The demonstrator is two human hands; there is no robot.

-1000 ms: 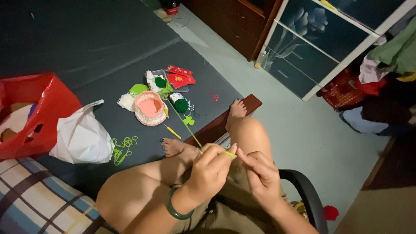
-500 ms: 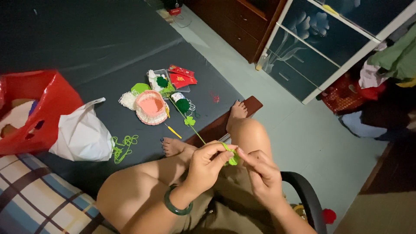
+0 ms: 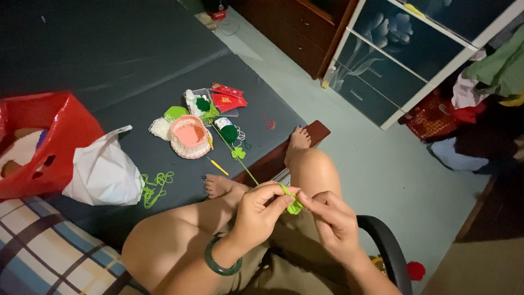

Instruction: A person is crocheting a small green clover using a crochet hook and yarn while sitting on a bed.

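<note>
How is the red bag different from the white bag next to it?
The red bag is bright red, bigger and stands up open; the white bag is white, smaller and slumped in a crumpled heap. The red bag sits nearer the picture's left edge. Both rest on the dark mat.

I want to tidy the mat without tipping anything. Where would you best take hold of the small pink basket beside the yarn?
Probably the pink basket is best taken by its pale woven rim, from straight above. It sits upright with its mouth open upward, and the white yarn and light green piece crowd its far side, so fingers reach the rim's near edge most freely.
</note>
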